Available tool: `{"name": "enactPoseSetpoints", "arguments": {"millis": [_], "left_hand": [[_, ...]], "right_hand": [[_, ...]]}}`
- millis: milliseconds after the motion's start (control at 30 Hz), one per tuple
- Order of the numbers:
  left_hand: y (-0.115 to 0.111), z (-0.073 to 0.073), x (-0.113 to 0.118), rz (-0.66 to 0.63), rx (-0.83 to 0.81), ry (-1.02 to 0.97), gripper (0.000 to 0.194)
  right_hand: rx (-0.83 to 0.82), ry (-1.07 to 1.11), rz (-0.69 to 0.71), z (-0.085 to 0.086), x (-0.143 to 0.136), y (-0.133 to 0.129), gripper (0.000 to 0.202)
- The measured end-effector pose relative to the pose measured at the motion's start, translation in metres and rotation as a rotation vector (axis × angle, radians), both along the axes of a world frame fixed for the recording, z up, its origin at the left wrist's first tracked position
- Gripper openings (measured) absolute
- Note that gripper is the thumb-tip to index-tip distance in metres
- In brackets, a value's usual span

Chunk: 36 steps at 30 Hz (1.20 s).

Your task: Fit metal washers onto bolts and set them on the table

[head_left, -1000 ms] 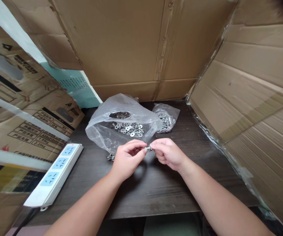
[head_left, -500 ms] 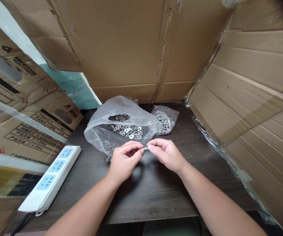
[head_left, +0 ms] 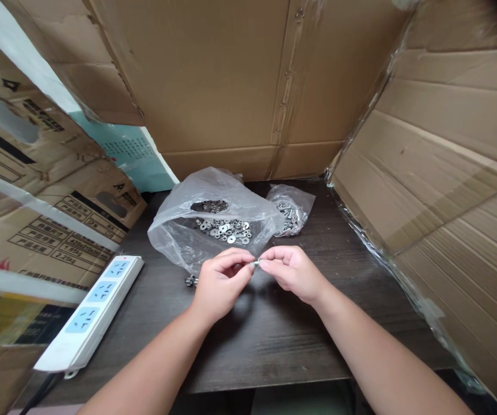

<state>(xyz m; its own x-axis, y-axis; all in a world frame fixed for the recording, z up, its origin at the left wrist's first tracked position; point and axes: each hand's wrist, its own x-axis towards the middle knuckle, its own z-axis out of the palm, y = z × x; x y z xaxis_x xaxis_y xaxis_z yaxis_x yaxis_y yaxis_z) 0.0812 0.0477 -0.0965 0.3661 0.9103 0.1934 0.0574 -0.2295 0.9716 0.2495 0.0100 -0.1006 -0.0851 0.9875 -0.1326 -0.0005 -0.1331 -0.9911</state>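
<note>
Between my two hands is a small metal screw [head_left: 255,263], mostly covered by fingertips. My left hand [head_left: 224,282] pinches one end of it. The fingertips of my right hand [head_left: 293,271] close on the other end; whether a nut or washer sits there I cannot make out. Just beyond my hands lies a clear plastic bag [head_left: 166,227], its mouth towards me, with many loose washers and nuts [head_left: 231,230] inside. Behind my right hand is a smaller clear bag of screws [head_left: 290,216]. A few metal fasteners [head_left: 190,280] lie left of my left hand.
A white power strip [head_left: 97,308] lies along the left of the dark table [head_left: 269,357]. Cardboard walls [head_left: 231,75] enclose the back and both sides. The table's front edge runs below my forearms.
My fingertips have drawn slightly closer together around the screw, so less of it shows. Both hands stay in nearly the same place.
</note>
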Motion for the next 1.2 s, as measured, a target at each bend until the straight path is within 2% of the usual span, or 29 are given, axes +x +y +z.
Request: {"name": "enactPoseSetpoints", "arguments": {"millis": [400,600,800,967,1200], "left_hand": [[0.001,-0.003,0.001,0.006,0.004,0.007,0.015],[0.002,-0.003,-0.002,0.006,-0.044,-0.039,0.017],[0.003,-0.004,-0.002,-0.003,-0.095,-0.108,0.016],[0.003,-0.004,-0.002,-0.01,-0.09,-0.116,0.017],[0.001,-0.002,-0.001,-0.018,-0.074,-0.092,0.017]], "right_hand": [[0.007,-0.058,0.006,-0.001,0.0,0.0,0.042],[0.167,-0.223,-0.066,0.004,0.004,-0.005,0.052],[0.274,-0.364,-0.037,0.003,0.004,-0.01,0.05],[0.243,-0.381,-0.074,0.001,0.001,-0.007,0.046],[0.165,-0.341,-0.065,0.006,-0.001,-0.008,0.043]]}}
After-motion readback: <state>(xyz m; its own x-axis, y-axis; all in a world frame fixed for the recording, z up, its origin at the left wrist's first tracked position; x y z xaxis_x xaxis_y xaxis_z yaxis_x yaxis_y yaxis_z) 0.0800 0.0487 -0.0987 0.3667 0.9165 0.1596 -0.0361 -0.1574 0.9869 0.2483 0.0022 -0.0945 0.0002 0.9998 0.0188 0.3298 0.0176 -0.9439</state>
